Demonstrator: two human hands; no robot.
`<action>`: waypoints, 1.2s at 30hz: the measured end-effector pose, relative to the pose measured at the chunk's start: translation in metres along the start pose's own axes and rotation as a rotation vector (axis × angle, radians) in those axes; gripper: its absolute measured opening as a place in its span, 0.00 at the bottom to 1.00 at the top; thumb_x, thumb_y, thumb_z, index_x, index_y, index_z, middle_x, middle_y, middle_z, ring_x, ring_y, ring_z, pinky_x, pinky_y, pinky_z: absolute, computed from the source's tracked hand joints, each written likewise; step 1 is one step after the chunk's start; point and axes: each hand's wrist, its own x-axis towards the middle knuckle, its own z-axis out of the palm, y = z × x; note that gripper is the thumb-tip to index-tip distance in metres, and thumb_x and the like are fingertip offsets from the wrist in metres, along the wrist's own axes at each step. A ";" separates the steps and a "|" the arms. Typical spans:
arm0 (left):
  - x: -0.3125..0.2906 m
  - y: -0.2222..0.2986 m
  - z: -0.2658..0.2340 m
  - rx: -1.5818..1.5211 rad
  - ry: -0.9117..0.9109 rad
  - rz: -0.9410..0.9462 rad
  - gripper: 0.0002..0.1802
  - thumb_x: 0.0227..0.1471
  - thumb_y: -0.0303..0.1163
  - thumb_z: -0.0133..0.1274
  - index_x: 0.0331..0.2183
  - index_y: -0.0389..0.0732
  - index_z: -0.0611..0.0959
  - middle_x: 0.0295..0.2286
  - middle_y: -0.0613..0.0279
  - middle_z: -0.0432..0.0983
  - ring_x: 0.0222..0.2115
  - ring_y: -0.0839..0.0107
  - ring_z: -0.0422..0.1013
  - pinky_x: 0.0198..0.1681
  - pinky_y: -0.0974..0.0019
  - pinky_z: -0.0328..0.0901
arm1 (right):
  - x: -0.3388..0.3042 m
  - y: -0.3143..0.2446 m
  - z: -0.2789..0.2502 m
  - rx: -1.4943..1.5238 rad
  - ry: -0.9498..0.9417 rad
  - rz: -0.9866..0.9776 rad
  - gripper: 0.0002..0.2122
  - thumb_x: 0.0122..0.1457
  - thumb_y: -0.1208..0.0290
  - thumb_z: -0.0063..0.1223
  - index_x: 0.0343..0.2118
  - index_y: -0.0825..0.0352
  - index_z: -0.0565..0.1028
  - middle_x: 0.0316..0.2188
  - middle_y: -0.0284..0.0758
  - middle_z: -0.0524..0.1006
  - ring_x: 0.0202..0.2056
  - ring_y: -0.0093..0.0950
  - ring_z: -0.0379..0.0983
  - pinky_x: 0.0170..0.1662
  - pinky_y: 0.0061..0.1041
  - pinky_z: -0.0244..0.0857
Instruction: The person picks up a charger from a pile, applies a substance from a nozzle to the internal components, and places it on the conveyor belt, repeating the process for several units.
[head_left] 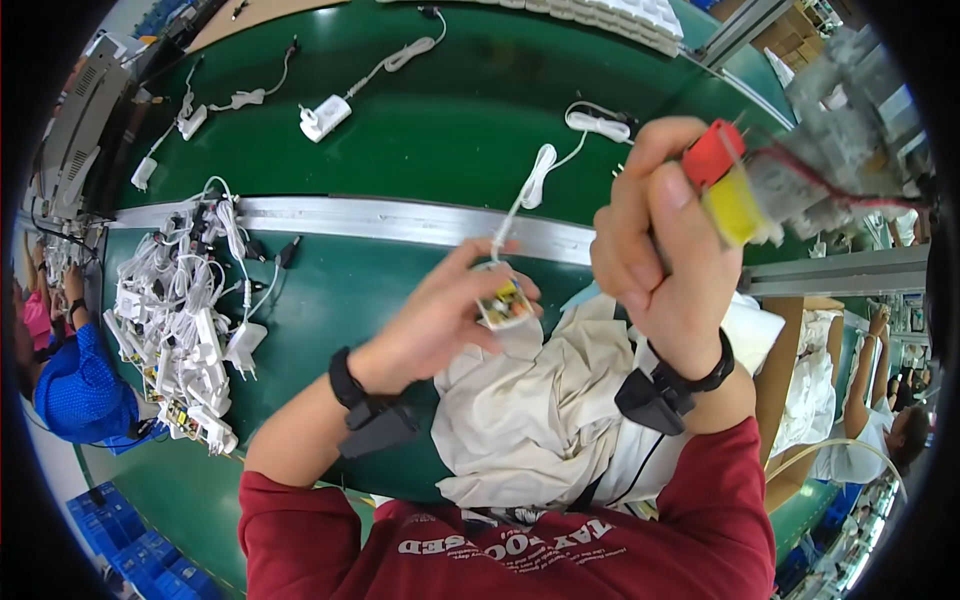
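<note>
My left hand [428, 318] holds a small circuit board [505, 306] with yellow and other components between thumb and fingers. A white cable [535, 178] rises from the board over the metal rail to the green belt, where it lies coiled. My right hand [668, 225] is raised at the right, its thumb and fingers closed on a red and yellow block-like part [714, 156]. This part adjoins a blurred, clear fixture [840, 150] with red and dark wires. Below both hands lies a crumpled cream cloth [535, 415].
At the left is a heap of white adapters and cables [175, 320]. White plug adapters [325, 118] with cords lie along the green belt [420, 140], behind a metal rail [360, 217]. A cardboard box [790, 385] stands right. Other people work at both sides.
</note>
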 end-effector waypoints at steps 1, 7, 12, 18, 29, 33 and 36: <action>-0.002 -0.010 0.005 0.024 -0.094 -0.023 0.17 0.59 0.34 0.43 0.48 0.41 0.64 0.40 0.55 0.72 0.39 0.71 0.72 0.31 0.73 0.70 | 0.002 0.001 -0.002 0.030 0.016 -0.009 0.06 0.60 0.71 0.44 0.35 0.68 0.63 0.10 0.24 0.61 0.10 0.13 0.51 0.13 0.15 0.45; -0.002 -0.036 0.007 0.020 -0.303 0.007 0.19 0.59 0.32 0.43 0.51 0.42 0.61 0.45 0.56 0.68 0.44 0.70 0.69 0.36 0.68 0.72 | 0.006 0.010 -0.004 -0.031 -0.005 -0.048 0.08 0.61 0.66 0.42 0.35 0.66 0.63 0.09 0.25 0.58 0.09 0.13 0.49 0.12 0.16 0.44; -0.003 -0.037 0.006 0.125 -0.388 0.051 0.22 0.58 0.28 0.44 0.53 0.42 0.59 0.48 0.57 0.66 0.46 0.70 0.67 0.39 0.67 0.72 | 0.001 0.015 0.001 -0.146 -0.014 -0.066 0.10 0.63 0.60 0.36 0.33 0.62 0.61 0.09 0.24 0.54 0.08 0.14 0.46 0.11 0.16 0.42; -0.002 -0.034 0.007 0.070 -0.416 0.041 0.24 0.57 0.25 0.44 0.54 0.41 0.59 0.49 0.57 0.65 0.48 0.69 0.66 0.41 0.66 0.72 | 0.002 0.017 0.002 -0.164 -0.002 -0.061 0.10 0.64 0.60 0.35 0.31 0.60 0.58 0.08 0.24 0.54 0.08 0.14 0.46 0.11 0.15 0.42; -0.002 -0.033 0.008 0.063 -0.427 0.023 0.25 0.56 0.24 0.44 0.54 0.41 0.59 0.48 0.57 0.65 0.48 0.68 0.66 0.42 0.65 0.72 | 0.001 0.015 0.004 -0.141 0.023 -0.028 0.09 0.63 0.59 0.35 0.31 0.59 0.59 0.08 0.25 0.55 0.08 0.15 0.47 0.11 0.15 0.43; -0.003 -0.034 0.006 0.062 -0.430 0.036 0.25 0.56 0.24 0.44 0.54 0.41 0.59 0.48 0.57 0.65 0.48 0.68 0.66 0.42 0.65 0.72 | 0.001 0.014 0.006 -0.148 0.032 -0.026 0.10 0.63 0.60 0.36 0.33 0.60 0.59 0.08 0.25 0.55 0.08 0.15 0.47 0.11 0.16 0.43; -0.003 -0.035 0.005 0.068 -0.436 0.039 0.25 0.57 0.24 0.44 0.54 0.41 0.59 0.48 0.57 0.66 0.48 0.68 0.66 0.42 0.65 0.72 | 0.001 0.015 0.005 -0.143 0.026 -0.040 0.10 0.63 0.60 0.37 0.33 0.61 0.59 0.09 0.25 0.55 0.08 0.15 0.47 0.11 0.16 0.43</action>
